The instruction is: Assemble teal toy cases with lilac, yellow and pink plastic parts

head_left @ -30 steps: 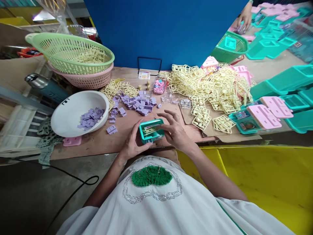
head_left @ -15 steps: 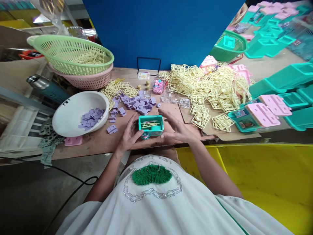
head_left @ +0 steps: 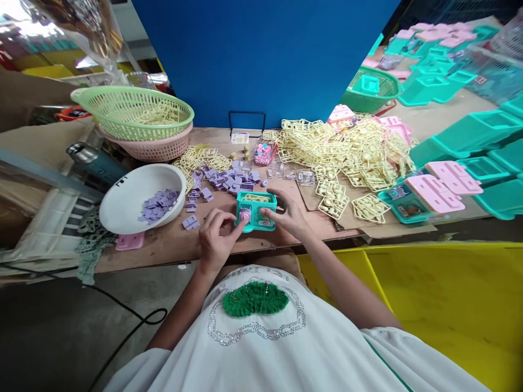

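Observation:
A small teal plastic box [head_left: 256, 211] stands on the wooden table [head_left: 171, 245] in front of me, with cream plastic parts inside and a pink round piece on its near face. My left hand [head_left: 216, 239] has its fingers curled, and the fingertips pinch at that pink piece on the box's left front. My right hand [head_left: 288, 218] grips the box's right side with bent fingers. Loose purple pieces [head_left: 226, 178] lie just beyond the box.
A white bowl [head_left: 122, 209] with purple pieces sits at the left, behind it stacked green and pink baskets [head_left: 134, 117]. Cream plastic frames [head_left: 347, 149] pile at the right, beside teal and pink boxes [head_left: 433, 190]. A yellow bin [head_left: 429, 294] stands at my lower right.
The teal box has turned from open-side-up toward me to standing with its front face toward me. My left hand moved from its side to the pink piece on the front.

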A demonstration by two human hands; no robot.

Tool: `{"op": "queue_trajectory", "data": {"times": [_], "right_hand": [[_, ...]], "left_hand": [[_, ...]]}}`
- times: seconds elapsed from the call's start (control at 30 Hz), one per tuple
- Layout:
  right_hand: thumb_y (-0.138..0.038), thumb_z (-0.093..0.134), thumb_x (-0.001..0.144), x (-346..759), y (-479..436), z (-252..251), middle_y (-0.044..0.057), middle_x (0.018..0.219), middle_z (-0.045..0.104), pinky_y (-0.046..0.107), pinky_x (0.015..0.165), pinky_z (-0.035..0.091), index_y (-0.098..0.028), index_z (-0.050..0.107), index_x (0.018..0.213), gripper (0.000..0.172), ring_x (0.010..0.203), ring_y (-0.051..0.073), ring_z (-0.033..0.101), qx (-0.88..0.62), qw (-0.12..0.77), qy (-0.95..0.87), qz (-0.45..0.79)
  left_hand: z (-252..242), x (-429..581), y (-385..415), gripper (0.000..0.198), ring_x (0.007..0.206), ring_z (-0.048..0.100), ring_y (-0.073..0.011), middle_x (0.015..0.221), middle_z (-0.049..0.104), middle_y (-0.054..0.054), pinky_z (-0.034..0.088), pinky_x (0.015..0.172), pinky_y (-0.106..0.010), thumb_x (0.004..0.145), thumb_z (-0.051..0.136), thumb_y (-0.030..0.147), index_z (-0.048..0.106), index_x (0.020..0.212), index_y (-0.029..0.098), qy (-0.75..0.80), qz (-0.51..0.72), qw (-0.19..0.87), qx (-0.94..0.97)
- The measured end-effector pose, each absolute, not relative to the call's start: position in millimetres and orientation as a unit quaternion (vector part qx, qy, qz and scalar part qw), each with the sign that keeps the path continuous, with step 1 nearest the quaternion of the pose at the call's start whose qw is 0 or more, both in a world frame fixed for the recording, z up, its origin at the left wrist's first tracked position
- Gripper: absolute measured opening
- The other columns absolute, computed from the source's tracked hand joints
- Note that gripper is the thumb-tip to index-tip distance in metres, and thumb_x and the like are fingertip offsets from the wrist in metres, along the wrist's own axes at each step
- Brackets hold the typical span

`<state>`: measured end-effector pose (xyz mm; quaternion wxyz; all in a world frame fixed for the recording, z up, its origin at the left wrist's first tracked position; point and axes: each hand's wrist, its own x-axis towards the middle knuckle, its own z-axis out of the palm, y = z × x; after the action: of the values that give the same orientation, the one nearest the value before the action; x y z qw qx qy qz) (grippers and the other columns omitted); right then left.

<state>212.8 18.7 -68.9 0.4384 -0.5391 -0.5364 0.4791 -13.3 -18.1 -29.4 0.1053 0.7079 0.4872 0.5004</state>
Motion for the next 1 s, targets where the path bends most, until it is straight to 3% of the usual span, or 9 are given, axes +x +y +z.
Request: {"op": "queue_trajectory", "data": {"times": [0.33, 0.6, 0.9, 1.0], "right_hand": [[-0.064, 0.087, 0.069, 205.6, 18.2, -71.3, 0.011, 0.12, 0.073, 0.038, 0.08, 0.061, -0.021, 0.063, 0.139, 0.085, 0.097, 0.026, 0.07, -0.542, 0.45, -0.536, 0.465], [-0.066, 0.085, 0.07, 205.2, 17.6, -73.7, 0.012, 0.128, 0.073, 0.04, 0.088, 0.062, -0.021, 0.063, 0.141, 0.087, 0.104, 0.027, 0.071, -0.543, 0.449, -0.539, 0.462], [-0.065, 0.088, 0.068, 204.2, 17.1, -74.8, 0.012, 0.125, 0.074, 0.045, 0.092, 0.064, -0.022, 0.062, 0.144, 0.092, 0.11, 0.031, 0.072, -0.54, 0.457, -0.528, 0.47], [-0.062, 0.09, 0.069, 206.6, 19.5, -73.6, 0.013, 0.131, 0.073, 0.045, 0.094, 0.064, -0.022, 0.06, 0.148, 0.094, 0.114, 0.032, 0.071, -0.523, 0.464, -0.536, 0.474]], "left_hand": [[-31.9, -7.1, -15.2, 0.004, 0.072, 0.065, -0.0124, 0.083, 0.068, -0.001, 0.053, 0.072, -0.024, 0.095, 0.074, 0.019, 0.072, 0.092, 0.017, 0.46, 0.467, 0.026, 0.755], [-34.2, -3.8, -16.2, 0.006, 0.078, 0.067, -0.0138, 0.083, 0.069, -0.001, 0.054, 0.075, -0.025, 0.097, 0.07, 0.017, 0.071, 0.092, 0.019, 0.455, 0.484, 0.045, 0.746], [-37.6, -3.2, -16.7, 0.012, 0.074, 0.066, -0.0142, 0.082, 0.069, -0.002, 0.054, 0.074, -0.026, 0.099, 0.066, 0.02, 0.071, 0.088, 0.02, 0.472, 0.488, 0.072, 0.731], [-48.7, -9.1, -12.7, 0.011, 0.086, 0.069, -0.0173, 0.09, 0.07, -0.004, 0.057, 0.083, -0.03, 0.095, 0.073, 0.031, 0.071, 0.092, 0.02, 0.49, 0.491, 0.121, 0.71]]}}
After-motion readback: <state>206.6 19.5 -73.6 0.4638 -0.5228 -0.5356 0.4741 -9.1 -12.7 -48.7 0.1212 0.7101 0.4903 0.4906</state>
